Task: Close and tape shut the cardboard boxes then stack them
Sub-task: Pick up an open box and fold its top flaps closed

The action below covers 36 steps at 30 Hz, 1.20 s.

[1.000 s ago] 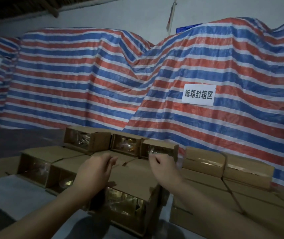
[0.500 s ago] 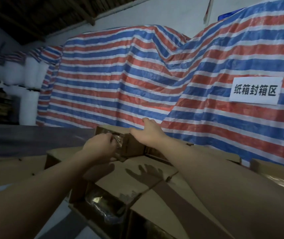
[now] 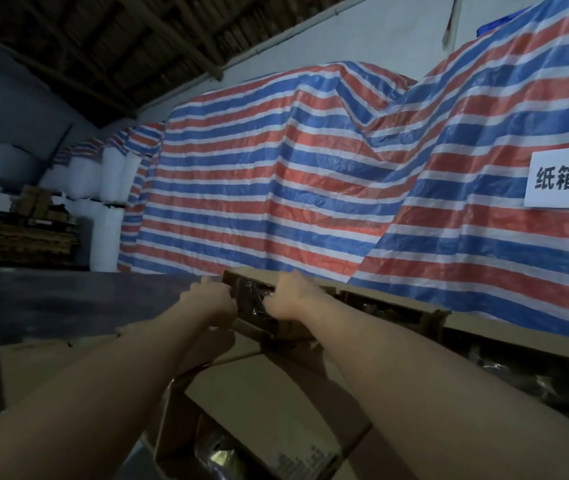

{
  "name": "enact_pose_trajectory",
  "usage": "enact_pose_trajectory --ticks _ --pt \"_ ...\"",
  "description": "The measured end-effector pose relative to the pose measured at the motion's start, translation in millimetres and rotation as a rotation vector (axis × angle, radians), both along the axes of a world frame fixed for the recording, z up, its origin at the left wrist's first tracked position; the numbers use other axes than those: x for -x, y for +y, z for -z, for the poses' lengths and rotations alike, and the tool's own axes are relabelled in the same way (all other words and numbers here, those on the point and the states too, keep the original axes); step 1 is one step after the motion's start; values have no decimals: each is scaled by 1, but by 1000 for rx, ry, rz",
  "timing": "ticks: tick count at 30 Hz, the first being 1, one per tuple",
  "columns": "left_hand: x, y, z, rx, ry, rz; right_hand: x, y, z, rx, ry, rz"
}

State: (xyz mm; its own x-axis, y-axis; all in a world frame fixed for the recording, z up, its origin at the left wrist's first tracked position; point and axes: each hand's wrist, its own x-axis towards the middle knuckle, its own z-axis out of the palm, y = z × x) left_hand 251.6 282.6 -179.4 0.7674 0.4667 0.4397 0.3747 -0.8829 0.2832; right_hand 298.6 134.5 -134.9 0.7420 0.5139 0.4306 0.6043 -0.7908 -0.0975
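A dark surface [image 3: 68, 306] runs across the left side, and brown cardboard boxes cover its near and right parts. Behind it hangs a big tarp [image 3: 276, 188] with red, blue and white stripes, draped over a tall pile. A white sign [image 3: 567, 178] with black writing is stuck on the tarp at the right edge of the view. Above the tarp is a pale wall and a dark roof of wooden beams [image 3: 120, 46]. At the far left stand white rolls [image 3: 110, 209] and stacked wood [image 3: 16, 237].

Both arms reach forward to one small box [image 3: 252, 299] at the far edge of the surface, right in front of the tarp. Its open end faces the person and shows shiny clear plastic inside. The left hand [image 3: 212, 299] holds the box's left side with fingers curled on it. The right hand [image 3: 290, 296] holds the right side, fingers over the top and thumb at the front. More boxes stand in a row to its right, touching it.

A bigger box [image 3: 269, 393] lies under the arms, close to the person, with its open end facing the near edge. The far left of the surface is bare and dark.
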Motion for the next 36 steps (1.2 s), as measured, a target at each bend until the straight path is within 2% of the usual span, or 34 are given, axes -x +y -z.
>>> enact_pose_trajectory --ticks 5,7,9,13,16,26,32,36 --pt "-16 6 -1 69 38 79 0 1 6 115 -240 54" --pt "-18 6 -2 98 20 111 2 -4 2 85 -258 54" --pt "-15 4 -3 120 -50 135 6 -13 -11 -8 -205 42" --pt "7 -11 -20 233 -316 223 20 -37 -48 -157 -111 3" --pt "41 -29 -49 313 -410 342 41 -63 -77 -170 -69 7" --pt "169 -142 -128 535 -417 636 163 -201 -155 -232 70 80" --pt "240 -224 -157 678 -432 738 242 -302 -176 -269 168 135" --pt "273 -286 -168 767 -364 838 282 -371 -183 -303 250 164"
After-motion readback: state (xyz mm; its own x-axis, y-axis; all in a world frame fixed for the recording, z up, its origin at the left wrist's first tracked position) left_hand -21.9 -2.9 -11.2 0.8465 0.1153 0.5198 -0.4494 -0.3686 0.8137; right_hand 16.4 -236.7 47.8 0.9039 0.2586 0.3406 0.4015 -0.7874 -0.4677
